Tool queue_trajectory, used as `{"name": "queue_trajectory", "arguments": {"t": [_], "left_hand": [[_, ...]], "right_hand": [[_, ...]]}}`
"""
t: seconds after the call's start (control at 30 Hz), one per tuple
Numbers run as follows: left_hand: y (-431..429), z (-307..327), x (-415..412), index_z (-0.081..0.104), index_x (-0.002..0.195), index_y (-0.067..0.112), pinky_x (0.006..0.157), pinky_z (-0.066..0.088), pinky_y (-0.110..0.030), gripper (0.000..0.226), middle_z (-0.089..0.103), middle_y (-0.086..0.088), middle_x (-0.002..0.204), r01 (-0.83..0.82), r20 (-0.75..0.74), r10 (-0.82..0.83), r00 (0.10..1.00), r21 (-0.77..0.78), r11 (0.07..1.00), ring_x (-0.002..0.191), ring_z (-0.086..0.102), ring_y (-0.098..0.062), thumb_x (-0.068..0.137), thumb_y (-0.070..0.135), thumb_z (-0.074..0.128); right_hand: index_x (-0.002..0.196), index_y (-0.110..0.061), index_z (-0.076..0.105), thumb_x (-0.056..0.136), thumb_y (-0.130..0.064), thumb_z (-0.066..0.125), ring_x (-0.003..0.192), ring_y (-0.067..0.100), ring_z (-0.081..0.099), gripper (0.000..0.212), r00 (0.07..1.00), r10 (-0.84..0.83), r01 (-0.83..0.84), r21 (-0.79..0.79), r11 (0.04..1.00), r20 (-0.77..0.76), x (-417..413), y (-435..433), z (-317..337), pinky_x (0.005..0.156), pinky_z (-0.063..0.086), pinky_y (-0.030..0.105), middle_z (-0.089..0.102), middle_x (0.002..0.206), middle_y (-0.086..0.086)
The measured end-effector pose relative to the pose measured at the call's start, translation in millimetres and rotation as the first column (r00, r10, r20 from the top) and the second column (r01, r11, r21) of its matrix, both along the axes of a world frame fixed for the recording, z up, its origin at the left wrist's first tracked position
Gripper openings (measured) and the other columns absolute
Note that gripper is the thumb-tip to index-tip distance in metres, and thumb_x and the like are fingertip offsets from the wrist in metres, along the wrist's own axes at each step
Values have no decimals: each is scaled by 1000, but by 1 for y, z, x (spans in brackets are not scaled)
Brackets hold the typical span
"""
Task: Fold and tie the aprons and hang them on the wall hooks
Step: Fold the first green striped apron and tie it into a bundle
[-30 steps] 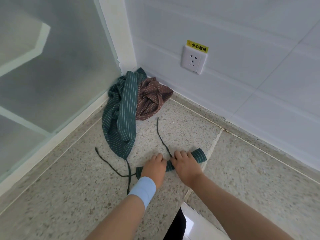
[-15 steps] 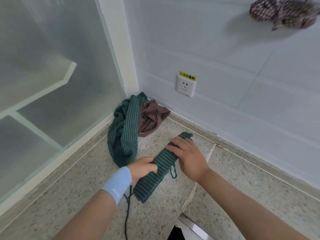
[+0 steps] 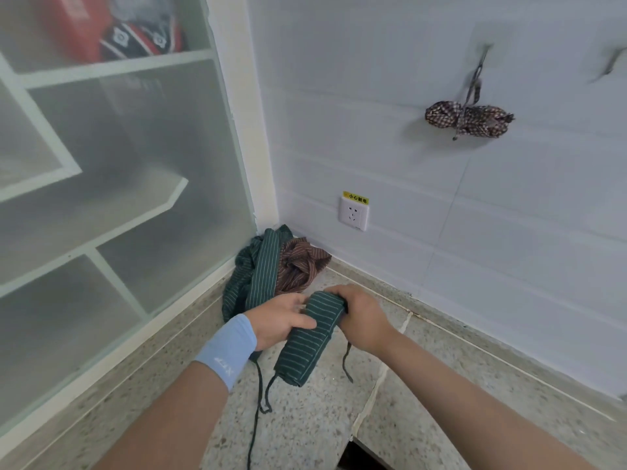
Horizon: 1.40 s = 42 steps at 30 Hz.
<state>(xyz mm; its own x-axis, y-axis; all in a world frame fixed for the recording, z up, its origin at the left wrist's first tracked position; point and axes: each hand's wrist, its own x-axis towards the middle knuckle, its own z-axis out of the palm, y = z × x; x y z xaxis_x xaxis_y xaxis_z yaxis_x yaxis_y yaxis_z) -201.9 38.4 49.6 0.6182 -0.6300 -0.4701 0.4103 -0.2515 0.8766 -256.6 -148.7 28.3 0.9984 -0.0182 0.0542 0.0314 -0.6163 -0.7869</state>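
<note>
Cabinet (image 3: 234, 130) holds red item (image 3: 78, 32); left hand (image 3: 281, 320), right hand (image 3: 363, 320) hold apron (image 3: 305, 347).

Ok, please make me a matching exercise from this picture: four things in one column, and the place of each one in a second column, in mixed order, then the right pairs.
Things
1. rolled green striped apron
2. brown striped apron
3. checked apron bundle
4. wall socket

Places
A. hanging from a wall hook
B. under a yellow label
C. gripped by the left hand and the right hand
D. crumpled in the corner

Pairs: 1-C, 2-D, 3-A, 4-B
</note>
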Motion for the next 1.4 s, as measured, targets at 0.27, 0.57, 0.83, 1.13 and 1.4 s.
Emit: {"name": "queue_trajectory", "arguments": {"t": [0.27,0.57,0.83,1.13,1.4], "left_hand": [[0,21,-16,43,142,18,107,45,-45,65,63,-10,131,-16,166,29,986,-82,996,120,61,-25,88,40,70],[1,41,-19,65,121,16,96,53,-49,38,72,-6,113,-83,242,75,967,24,996,106,69,-24,86,27,74],[-7,58,-22,59,129,25,93,55,-40,52,70,-7,119,-122,240,143,960,-98,988,107,69,-22,82,18,79],[1,49,-16,54,132,17,84,59,-38,65,70,-10,116,-382,277,382,882,-56,922,99,71,-24,74,15,84],[16,59,-4,72,106,21,91,57,-43,33,76,-2,103,-444,340,429,837,-38,895,93,73,-21,79,4,79]], "right_hand": [[109,-15,74,96,-5,59,85,26,74,22,966,118,22,530,848,-231,-2,2,47,72,62,41,77,93,9],[99,-14,71,82,-10,51,56,11,38,26,912,157,11,403,915,-380,7,-2,78,45,20,24,56,78,3],[109,-7,69,94,-41,66,45,9,31,38,952,2,177,552,815,-307,7,4,74,44,22,24,48,67,2],[99,-14,71,95,-62,48,55,5,55,53,970,-135,186,256,948,-203,4,4,74,60,41,26,68,74,-3],[98,-22,68,103,-30,49,72,13,56,21,999,19,-26,-207,978,-32,-9,-4,63,70,46,31,57,71,-13]]}}
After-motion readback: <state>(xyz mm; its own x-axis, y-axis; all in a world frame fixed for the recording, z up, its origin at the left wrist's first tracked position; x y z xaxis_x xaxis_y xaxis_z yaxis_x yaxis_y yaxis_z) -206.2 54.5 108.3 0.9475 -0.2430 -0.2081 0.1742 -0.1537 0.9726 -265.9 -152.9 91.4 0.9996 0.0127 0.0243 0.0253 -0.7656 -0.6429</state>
